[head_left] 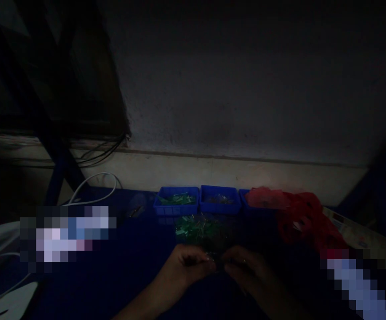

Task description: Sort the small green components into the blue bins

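Both hands at the near side of the green pile, left pinching a small bit, right unclear

Dim scene, detail limited. Left hand point(182, 267) has thumb and index finger brought together on a small shiny piece point(209, 256); too small and dark to say what it is. Right hand point(252, 266) sits just beside it, thumb and index finger bent toward the left fingertips. Can't tell if it grips anything; shadow hides the contact.

The shiny piece is at the left fingertips, over the blue table point(113, 266), on the near side of the green pile point(196, 227). Pile is loose, made of thin green bits with some glints, and lies in front of the bins.

Three blue bins in a row along the wall side:
- left bin point(177, 209): green strips point(179, 198) inside
- middle bin point(220, 207): small pale bits point(222, 199), type unclear
- right bin point(257, 211): mostly covered by pink material point(266, 198)

Red material point(309, 218), crumpled, sits right of the bins, next to a pale printed strip point(362, 233) at the table's right side. Left of the left bin: a small slim item point(135, 211), not readable. White cable point(94, 175) loops at the far left of the table. Two patches, left and right, are pixelated.
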`<state>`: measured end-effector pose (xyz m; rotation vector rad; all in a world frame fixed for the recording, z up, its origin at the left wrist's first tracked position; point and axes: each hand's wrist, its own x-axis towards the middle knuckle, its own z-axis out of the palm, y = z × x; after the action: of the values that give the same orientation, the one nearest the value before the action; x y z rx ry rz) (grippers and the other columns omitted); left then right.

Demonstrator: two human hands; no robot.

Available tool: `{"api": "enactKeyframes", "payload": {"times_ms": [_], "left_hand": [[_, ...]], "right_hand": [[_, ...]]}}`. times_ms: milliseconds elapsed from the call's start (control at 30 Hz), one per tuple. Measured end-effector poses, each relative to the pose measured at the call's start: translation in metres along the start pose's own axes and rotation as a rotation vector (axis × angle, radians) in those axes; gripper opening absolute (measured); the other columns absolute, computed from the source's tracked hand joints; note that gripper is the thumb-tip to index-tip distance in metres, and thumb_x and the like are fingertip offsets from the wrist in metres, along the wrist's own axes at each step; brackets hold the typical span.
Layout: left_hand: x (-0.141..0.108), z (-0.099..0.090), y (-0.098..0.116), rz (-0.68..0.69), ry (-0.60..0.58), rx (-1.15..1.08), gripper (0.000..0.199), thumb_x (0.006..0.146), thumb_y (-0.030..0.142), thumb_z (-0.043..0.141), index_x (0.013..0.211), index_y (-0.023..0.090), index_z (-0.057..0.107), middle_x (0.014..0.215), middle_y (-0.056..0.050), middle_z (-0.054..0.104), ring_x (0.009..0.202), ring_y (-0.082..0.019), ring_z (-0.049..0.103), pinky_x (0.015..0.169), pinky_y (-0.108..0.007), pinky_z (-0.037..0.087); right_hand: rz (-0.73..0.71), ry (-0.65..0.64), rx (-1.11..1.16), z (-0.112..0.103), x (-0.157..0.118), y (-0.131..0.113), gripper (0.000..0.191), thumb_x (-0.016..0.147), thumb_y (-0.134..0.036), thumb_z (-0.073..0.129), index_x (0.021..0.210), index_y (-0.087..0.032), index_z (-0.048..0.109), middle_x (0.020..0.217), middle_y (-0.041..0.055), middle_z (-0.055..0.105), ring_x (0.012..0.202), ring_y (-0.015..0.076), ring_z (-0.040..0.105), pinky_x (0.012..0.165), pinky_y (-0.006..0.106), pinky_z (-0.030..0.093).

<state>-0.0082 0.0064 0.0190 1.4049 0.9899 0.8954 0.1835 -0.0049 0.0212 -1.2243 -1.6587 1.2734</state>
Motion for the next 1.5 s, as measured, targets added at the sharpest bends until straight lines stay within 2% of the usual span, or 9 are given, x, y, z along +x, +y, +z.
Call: {"api": "enactKeyframes", "payload": {"times_ms": [200, 367, 467, 533, 667, 1033, 1233, 1400, 1500], "left_hand": [[-0.002, 0.002, 0.003, -0.007, 0.000, 0.024, 0.022, 0.073, 0.032, 0.066, 0.057, 0.017, 0.072, 0.043, 0.006, 0.045, 0.044, -0.009, 0.034, 0.045, -0.021, 0.028], [0.000, 0.000, 0.003, -0.119, -0.102, 0.000, 0.029, 0.080, 0.038, 0.057, 0.081, 0.016, 0.075, 0.049, 0.002, 0.059, 0.029, -0.005, 0.035, 0.030, -0.017, 0.021], [0.000, -0.001, 0.004, -0.045, -0.077, -0.092, 0.030, 0.076, 0.040, 0.061, 0.090, 0.017, 0.074, 0.074, -0.005, 0.070, 0.041, -0.009, 0.054, 0.032, -0.015, 0.032], [-0.001, -0.001, 0.005, 0.019, -0.065, -0.135, 0.035, 0.075, 0.043, 0.061, 0.093, 0.015, 0.074, 0.073, -0.007, 0.069, 0.048, -0.012, 0.058, 0.036, -0.018, 0.040], [-0.002, 0.000, 0.006, 0.006, -0.053, -0.081, 0.035, 0.078, 0.043, 0.060, 0.084, 0.012, 0.075, 0.059, -0.004, 0.063, 0.042, -0.010, 0.050, 0.040, -0.021, 0.042], [0.001, -0.001, 0.002, -0.018, -0.003, -0.023, 0.023, 0.072, 0.028, 0.062, 0.087, 0.014, 0.073, 0.060, -0.001, 0.062, 0.051, -0.012, 0.052, 0.046, -0.021, 0.041], [-0.001, -0.001, 0.000, 0.028, -0.057, 0.110, 0.025, 0.082, 0.030, 0.054, 0.094, 0.015, 0.071, 0.070, -0.003, 0.064, 0.057, -0.012, 0.053, 0.051, -0.022, 0.040], [-0.006, 0.005, -0.001, 0.065, -0.126, 0.333, 0.023, 0.080, 0.018, 0.051, 0.096, 0.015, 0.068, 0.077, -0.003, 0.064, 0.065, -0.015, 0.054, 0.058, -0.023, 0.041], [-0.008, 0.008, 0.000, 0.132, -0.209, 0.478, 0.023, 0.077, 0.010, 0.050, 0.090, 0.015, 0.068, 0.077, -0.002, 0.065, 0.066, -0.015, 0.055, 0.058, -0.022, 0.040]], "right_hand": [[0.033, -0.106, 0.110, 0.000, 0.000, -0.001, 0.021, 0.085, -0.035, 0.051, 0.086, -0.017, 0.062, 0.052, -0.0063, 0.050, 0.045, 0.0094, 0.047, 0.046, 0.021, 0.035], [-0.001, -0.093, 0.234, 0.000, 0.003, 0.005, 0.020, 0.081, -0.034, 0.056, 0.088, -0.016, 0.064, 0.067, 0.0006, 0.063, 0.057, 0.0131, 0.058, 0.050, 0.023, 0.042], [-0.066, -0.056, 0.305, -0.001, 0.005, 0.009, 0.022, 0.079, -0.030, 0.057, 0.096, -0.020, 0.066, 0.085, 0.0050, 0.068, 0.074, 0.0183, 0.063, 0.055, 0.026, 0.046], [-0.091, -0.049, 0.327, -0.002, 0.005, 0.009, 0.023, 0.077, -0.026, 0.057, 0.098, -0.021, 0.067, 0.089, 0.0055, 0.069, 0.079, 0.0199, 0.063, 0.057, 0.027, 0.047], [-0.057, -0.037, 0.297, -0.004, 0.004, 0.004, 0.021, 0.075, -0.025, 0.057, 0.092, -0.022, 0.069, 0.088, 0.0051, 0.069, 0.078, 0.0200, 0.063, 0.060, 0.029, 0.048], [-0.061, 0.023, 0.057, -0.004, 0.000, -0.001, 0.024, 0.079, -0.031, 0.053, 0.089, -0.022, 0.073, 0.082, 0.0053, 0.071, 0.068, 0.0186, 0.061, 0.064, 0.032, 0.048], [-0.079, 0.121, 0.048, -0.017, 0.005, 0.005, 0.033, 0.072, -0.025, 0.053, 0.101, -0.022, 0.069, 0.090, 0.0058, 0.070, 0.075, 0.0208, 0.061, 0.064, 0.033, 0.047], [-0.073, 0.123, 0.098, -0.030, 0.024, 0.014, 0.029, 0.069, -0.022, 0.055, 0.094, -0.019, 0.070, 0.075, 0.0027, 0.067, 0.061, 0.0168, 0.058, 0.052, 0.027, 0.043], [-0.084, 0.120, 0.114, -0.035, 0.040, 0.015, 0.037, 0.072, -0.025, 0.053, 0.106, -0.020, 0.065, 0.097, 0.0079, 0.069, 0.069, 0.0183, 0.062, 0.051, 0.027, 0.046]]}}
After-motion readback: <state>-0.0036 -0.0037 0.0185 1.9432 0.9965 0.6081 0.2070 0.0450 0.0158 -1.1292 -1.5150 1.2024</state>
